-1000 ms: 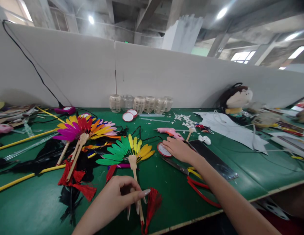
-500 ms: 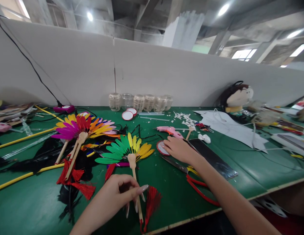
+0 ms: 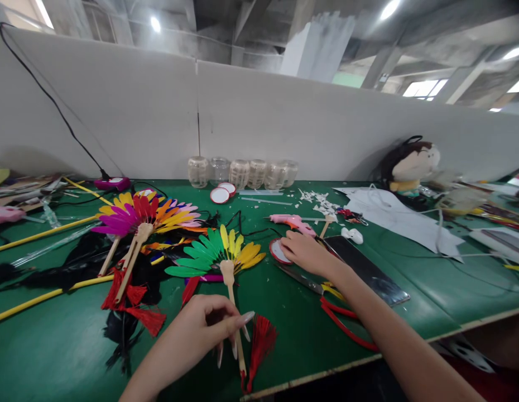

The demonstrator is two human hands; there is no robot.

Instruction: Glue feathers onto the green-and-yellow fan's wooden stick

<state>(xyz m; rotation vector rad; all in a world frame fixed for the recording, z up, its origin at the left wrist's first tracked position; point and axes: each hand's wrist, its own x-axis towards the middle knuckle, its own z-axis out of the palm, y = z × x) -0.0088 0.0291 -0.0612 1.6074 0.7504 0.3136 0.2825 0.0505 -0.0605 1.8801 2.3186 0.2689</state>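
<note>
My left hand [image 3: 209,324] is closed around the wooden handle of a feather fan [image 3: 228,273] with green and yellow feathers. A red tassel [image 3: 263,343] hangs at the handle's lower end. With fingers curled down, my right hand [image 3: 305,250] is at the edge of a red-rimmed white lid [image 3: 279,251]; its fingertips are partly hidden, so anything in them cannot be made out. A pink glue gun [image 3: 291,222] lies just behind that hand. Scissors [image 3: 307,282] with red and yellow handles lie below the right wrist.
Multicoloured feather fans [image 3: 144,223] with red tassels lie at left, beside yellow sticks [image 3: 46,298] and black feathers. Glass jars [image 3: 239,174] stand along the partition. At right are a dark flat phone-like slab [image 3: 364,268], a white earbud case [image 3: 352,235], white paper [image 3: 402,218] and a doll [image 3: 414,162].
The view has shifted slightly. Both hands keep almost the same places, the left still on the fan handle and the right still by the lid.
</note>
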